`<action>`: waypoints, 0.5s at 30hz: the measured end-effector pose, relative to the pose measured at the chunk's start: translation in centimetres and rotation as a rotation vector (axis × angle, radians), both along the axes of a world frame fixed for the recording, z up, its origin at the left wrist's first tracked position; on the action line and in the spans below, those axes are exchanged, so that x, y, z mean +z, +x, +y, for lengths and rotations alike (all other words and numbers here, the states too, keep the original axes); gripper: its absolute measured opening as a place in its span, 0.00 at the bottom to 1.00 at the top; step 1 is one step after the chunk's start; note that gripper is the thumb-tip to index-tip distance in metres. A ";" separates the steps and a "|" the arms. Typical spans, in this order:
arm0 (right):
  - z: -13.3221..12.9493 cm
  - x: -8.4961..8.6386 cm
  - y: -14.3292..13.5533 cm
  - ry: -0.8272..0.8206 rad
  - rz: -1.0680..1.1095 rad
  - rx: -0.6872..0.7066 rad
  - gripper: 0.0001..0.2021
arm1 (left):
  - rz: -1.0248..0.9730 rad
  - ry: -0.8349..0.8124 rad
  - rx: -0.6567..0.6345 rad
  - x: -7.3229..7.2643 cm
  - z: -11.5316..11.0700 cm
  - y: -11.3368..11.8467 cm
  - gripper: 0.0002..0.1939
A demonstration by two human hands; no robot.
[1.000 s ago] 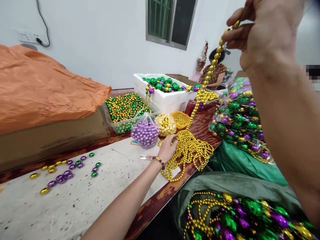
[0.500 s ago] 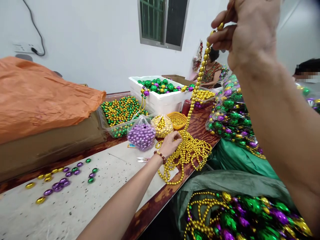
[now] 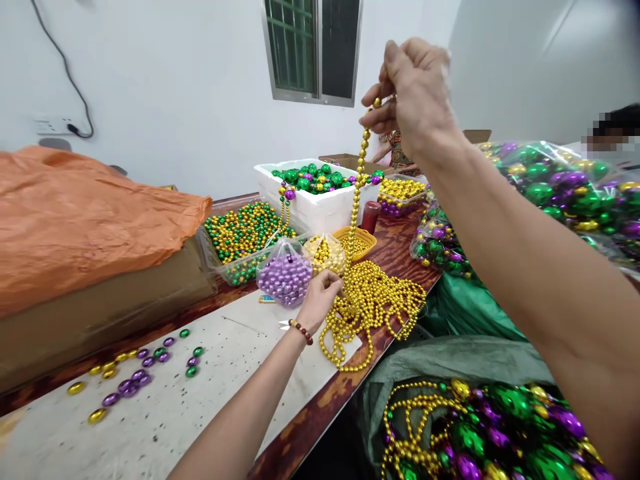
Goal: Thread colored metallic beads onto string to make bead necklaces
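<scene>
right hand (image 3: 417, 93) – up high, pinching the gold bead string (image 3: 356, 193) | left hand (image 3: 320, 297) – fingers curled on the gold bead pile (image 3: 375, 303) on the table (image 3: 320, 400), beside the purple bead bag (image 3: 285, 277)

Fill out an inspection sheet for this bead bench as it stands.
Surface: wooden table with a pale board on it.
Job's things: gold bead strand rising from gold bead pile.
Clutter: loose beads, purple bead bag, white box, orange sheet.
Hands: right hand pinches the strand overhead; left hand on the pile.
Cables: wall cable to a socket.
Surroundings: window; another person behind.
</scene>
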State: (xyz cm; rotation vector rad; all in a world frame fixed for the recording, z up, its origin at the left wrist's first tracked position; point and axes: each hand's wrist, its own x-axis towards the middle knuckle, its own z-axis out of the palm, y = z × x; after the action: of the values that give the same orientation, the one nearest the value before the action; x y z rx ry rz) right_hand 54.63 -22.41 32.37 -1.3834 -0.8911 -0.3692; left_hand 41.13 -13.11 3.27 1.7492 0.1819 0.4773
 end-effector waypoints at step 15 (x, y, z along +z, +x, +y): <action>4.1 0.2 -4.4 -0.088 -0.171 0.217 0.12 | 0.086 -0.393 -0.025 -1.4 0.7 -4.4 0.12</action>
State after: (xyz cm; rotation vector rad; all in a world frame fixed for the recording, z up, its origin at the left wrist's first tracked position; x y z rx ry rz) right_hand 50.20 -18.33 32.58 -1.3334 -1.1990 -0.2880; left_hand 36.76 -12.41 1.82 1.3851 0.2942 0.3228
